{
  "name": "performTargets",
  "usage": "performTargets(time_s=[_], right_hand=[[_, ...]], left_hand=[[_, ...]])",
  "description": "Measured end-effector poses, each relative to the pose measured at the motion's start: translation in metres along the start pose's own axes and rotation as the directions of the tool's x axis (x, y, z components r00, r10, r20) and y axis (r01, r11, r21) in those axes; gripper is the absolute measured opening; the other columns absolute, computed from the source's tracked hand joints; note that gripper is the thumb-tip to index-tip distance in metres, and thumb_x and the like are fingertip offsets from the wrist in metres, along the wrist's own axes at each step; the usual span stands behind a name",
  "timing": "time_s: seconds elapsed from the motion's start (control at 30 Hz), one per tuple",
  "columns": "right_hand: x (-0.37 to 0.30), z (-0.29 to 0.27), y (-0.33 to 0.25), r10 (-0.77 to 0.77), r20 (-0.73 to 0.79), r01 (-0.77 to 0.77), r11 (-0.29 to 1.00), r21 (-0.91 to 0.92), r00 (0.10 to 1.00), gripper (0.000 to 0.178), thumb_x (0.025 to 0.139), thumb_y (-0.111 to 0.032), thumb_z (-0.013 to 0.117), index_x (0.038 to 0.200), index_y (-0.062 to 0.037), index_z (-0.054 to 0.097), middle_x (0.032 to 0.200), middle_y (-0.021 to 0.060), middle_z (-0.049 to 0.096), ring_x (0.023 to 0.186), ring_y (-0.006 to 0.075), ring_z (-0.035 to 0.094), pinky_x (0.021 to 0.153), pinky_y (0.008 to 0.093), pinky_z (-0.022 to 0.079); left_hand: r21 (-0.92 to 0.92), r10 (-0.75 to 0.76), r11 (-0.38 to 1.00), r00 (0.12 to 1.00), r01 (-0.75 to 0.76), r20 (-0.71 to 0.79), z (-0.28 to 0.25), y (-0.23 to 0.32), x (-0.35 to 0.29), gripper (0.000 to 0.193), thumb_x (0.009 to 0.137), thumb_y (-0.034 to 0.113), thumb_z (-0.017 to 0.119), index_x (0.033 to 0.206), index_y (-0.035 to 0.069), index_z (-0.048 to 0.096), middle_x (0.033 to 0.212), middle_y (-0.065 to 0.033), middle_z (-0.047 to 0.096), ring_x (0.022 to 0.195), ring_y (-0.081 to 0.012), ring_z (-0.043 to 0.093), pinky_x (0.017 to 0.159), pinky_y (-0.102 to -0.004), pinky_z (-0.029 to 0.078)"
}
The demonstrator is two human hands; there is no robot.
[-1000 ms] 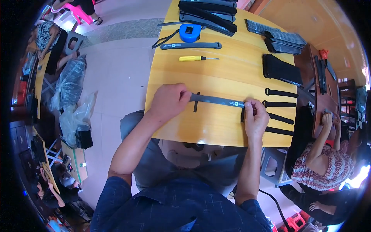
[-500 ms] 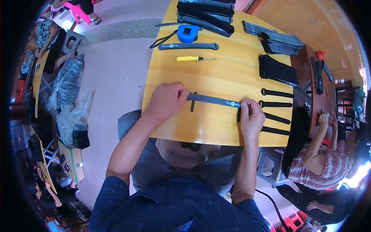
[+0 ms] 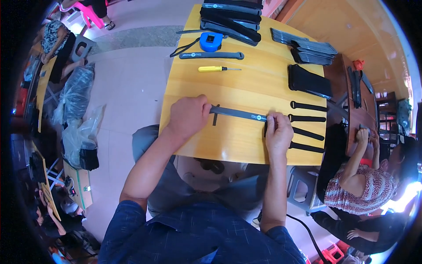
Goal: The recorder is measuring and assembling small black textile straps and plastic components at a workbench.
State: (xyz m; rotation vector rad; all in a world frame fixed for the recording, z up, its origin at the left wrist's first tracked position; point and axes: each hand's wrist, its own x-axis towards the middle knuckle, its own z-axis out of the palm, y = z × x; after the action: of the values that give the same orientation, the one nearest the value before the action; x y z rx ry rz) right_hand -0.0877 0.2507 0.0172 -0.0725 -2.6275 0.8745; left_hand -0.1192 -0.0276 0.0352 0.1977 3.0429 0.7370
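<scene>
A grey strap (image 3: 237, 113) with a small printed label is stretched between my two hands, just over the yellow wooden table (image 3: 246, 147). My left hand (image 3: 188, 113) is closed round its left end. The right end is pinched by my right hand (image 3: 279, 128), thumb against fingers. Beneath the strap, near my left hand, a short dark mark (image 3: 215, 119) crosses under it on the tabletop. Close to my right hand, several black straps (image 3: 307, 119) lie in a column, some with a loop at the end.
Farther up the table are a yellow screwdriver (image 3: 213, 69), another grey strap (image 3: 211, 55), a blue tape measure (image 3: 211, 42) and stacked straps (image 3: 231, 24). Bundled straps (image 3: 310, 50) and a black stack (image 3: 309, 81) lie at the right. A person (image 3: 367, 180) sits beyond the right edge.
The view has shifted slightly, so the table sits a little farther left. Both hands keep hold of the strap in nearly the same place.
</scene>
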Motion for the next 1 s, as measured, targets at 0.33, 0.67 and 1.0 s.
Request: performTargets(time_s=[0.33,0.67,1.0], right_hand=[[-0.012,-0.004,-0.019,0.011,-0.19,-0.04,0.988,-0.148,0.982,0.034,0.093,-0.012,0.072,0.124,-0.006,0.063,0.12,0.0191,0.062,0.111,0.0412,0.062,0.092,0.048,0.053],[-0.053,0.028,-0.054,-0.302,0.337,0.377,0.907,-0.186,0.892,0.069,0.099,-0.044,0.064,0.155,-0.0074,0.045,0.165,0.0169,0.036,0.154,0.0387,0.031,0.122,0.0614,0.025],[-0.052,0.008,-0.017,-0.137,0.379,0.267,0.91,-0.316,0.915,0.08,0.102,-0.061,0.05,0.162,-0.01,0.036,0.171,0.0145,0.028,0.158,0.0356,0.024,0.125,0.0596,0.02]], left_hand=[[-0.136,0.087,0.984,0.979,-0.113,-0.183,-0.007,-0.017,-0.041,0.025,0.097,0.026,0.062,0.106,0.004,0.07,0.109,-0.0148,0.072,0.1,-0.0384,0.069,0.087,-0.0497,0.055],[0.151,0.279,0.944,0.954,-0.293,0.11,0.026,-0.002,-0.07,0.076,0.102,0.046,0.057,0.162,0.007,0.032,0.172,-0.011,0.024,0.159,-0.0388,0.018,0.126,-0.0613,0.018],[0.115,0.255,0.957,0.96,-0.268,0.118,0.026,-0.004,-0.069,0.08,0.101,0.052,0.055,0.162,0.006,0.032,0.171,-0.0125,0.027,0.158,-0.0395,0.02,0.126,-0.0595,0.017]])
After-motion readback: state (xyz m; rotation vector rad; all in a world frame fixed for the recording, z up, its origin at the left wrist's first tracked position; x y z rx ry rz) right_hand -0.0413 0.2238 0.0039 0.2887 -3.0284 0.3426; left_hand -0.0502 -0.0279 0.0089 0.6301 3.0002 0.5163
